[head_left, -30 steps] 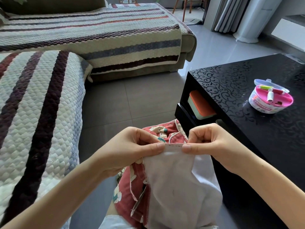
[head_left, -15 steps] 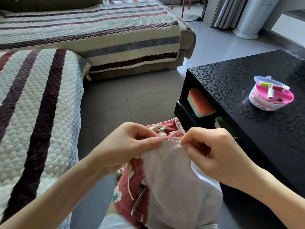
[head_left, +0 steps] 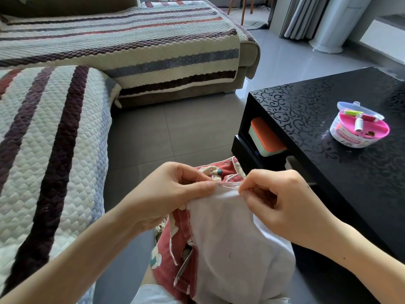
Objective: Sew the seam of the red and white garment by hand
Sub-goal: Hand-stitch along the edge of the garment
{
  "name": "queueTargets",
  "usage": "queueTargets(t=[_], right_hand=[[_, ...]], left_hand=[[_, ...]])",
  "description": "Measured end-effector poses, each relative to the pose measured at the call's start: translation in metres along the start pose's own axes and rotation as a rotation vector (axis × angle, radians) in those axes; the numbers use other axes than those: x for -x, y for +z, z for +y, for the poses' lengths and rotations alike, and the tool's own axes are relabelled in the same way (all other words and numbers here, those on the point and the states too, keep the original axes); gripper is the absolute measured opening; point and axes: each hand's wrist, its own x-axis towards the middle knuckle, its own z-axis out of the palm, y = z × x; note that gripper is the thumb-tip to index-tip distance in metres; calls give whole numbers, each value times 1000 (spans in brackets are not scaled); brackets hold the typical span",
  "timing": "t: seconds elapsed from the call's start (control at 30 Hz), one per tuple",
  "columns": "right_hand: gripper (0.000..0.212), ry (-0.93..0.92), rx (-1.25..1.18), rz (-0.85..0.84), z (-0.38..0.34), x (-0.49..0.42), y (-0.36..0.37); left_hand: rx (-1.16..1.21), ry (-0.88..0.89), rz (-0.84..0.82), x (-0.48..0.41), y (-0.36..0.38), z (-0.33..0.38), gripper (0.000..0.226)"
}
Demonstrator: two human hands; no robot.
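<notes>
Now our needle (head_left: pixel 230 188) shows, unseen a second ago.
Our left hand (head_left: pixel 171 194) pinches the garment (head_left: pixel 230 238) edge, right hand (head_left: pixel 285 200) pinches the needle; open floor (head_left: pixel 164 132) left, bench (head_left: pixel 350 183) edge near right.

red and white fabric garment (head_left: pixel 230 238) front centre, between striped quilted sofa (head_left: pixel 54 150) at left and black glossy table (head_left: pixel 306 110) at right | thin metal needle (head_left: pixel 230 188) at garment's top edge | round pink plastic sewing box (head_left: pixel 359 130) on table top, well apart from its left edge | orange-lidded rectangular box (head_left: pixel 266 137) on shelf under table's left edge

left hand (head_left: pixel 173 194): fingers pinched | right hand (head_left: pixel 285 205): fingers pinched (thumb to forefinger)
</notes>
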Motion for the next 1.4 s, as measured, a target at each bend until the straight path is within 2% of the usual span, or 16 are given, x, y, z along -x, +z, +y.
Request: queueTargets(t=[0.3,0.5,0.63,0.97,1.07,1.2,1.4], right_hand=[[19,-15,27,4,-2,-1,0],[14,-35,168,-3,-8,-3,1],[21,-58,233,-11,-12,-5,6],[15,-62,250,-9,-13,-4,8],[20,-37,205,-12,-12,-3,7],[8,32,32,-3,-9,-2,4],[10,86,-135,-8,-5,1,3]], left_hand=[[-24,22,-32,-1,-2,-1,18],[-215,143,-17,0,-1,-3,5],[-309,222,-20,0,2,-4,4],[-340,252,-30,1,4,-5,5],[-307,226,-29,1,3,-3,6],[-256,162,-11,1,1,-3,7],[-216,98,-23,1,2,-1,10]])
